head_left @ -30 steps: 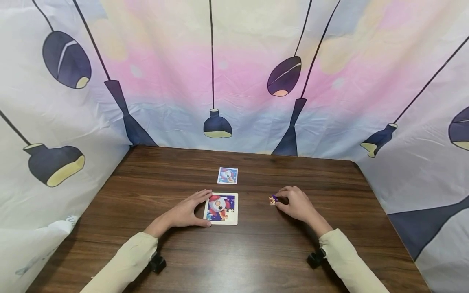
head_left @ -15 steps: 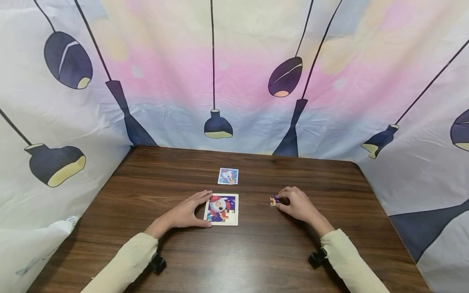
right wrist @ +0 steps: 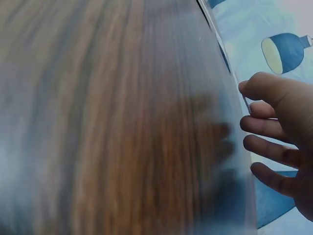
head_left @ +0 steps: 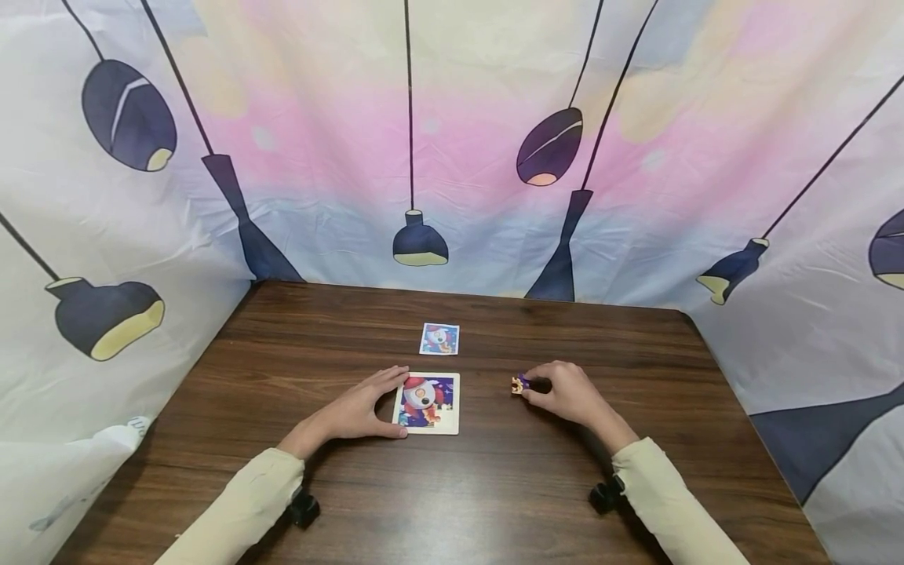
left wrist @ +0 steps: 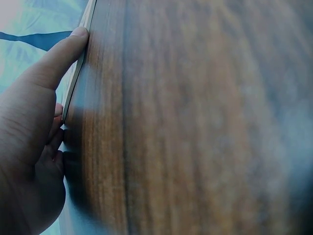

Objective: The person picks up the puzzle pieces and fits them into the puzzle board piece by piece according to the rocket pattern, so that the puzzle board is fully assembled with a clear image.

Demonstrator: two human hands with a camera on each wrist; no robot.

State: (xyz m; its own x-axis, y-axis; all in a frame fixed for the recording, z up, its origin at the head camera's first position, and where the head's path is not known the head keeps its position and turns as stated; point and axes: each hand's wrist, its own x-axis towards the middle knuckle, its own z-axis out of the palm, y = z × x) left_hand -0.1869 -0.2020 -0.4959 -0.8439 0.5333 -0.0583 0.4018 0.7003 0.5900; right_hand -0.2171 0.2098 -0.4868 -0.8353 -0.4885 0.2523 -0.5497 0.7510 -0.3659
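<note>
A jigsaw puzzle board (head_left: 445,428) with a pale frame and a rocket picture lies on the table; pale bare patches show at its lower right. My left hand (head_left: 363,406) holds its left side, thumb at the near left corner and fingers at the far left one. In the left wrist view the thumb (left wrist: 61,58) lies along the board's thin edge. To the right, my right hand (head_left: 568,392) pinches a small purple and orange puzzle piece (head_left: 518,385) between thumb and fingers. The right wrist view shows that piece edge-on as a thin sliver (right wrist: 247,104).
Behind the board lies a small square picture card (head_left: 439,339) with the same rocket. The dark wooden table (head_left: 466,502) ends against a hanging cloth (head_left: 339,157) printed with lamps, which also runs down both sides.
My right hand has shifted slightly left with the puzzle piece, which now looks tilted and lifted. The left hand and the board have stayed in place.
</note>
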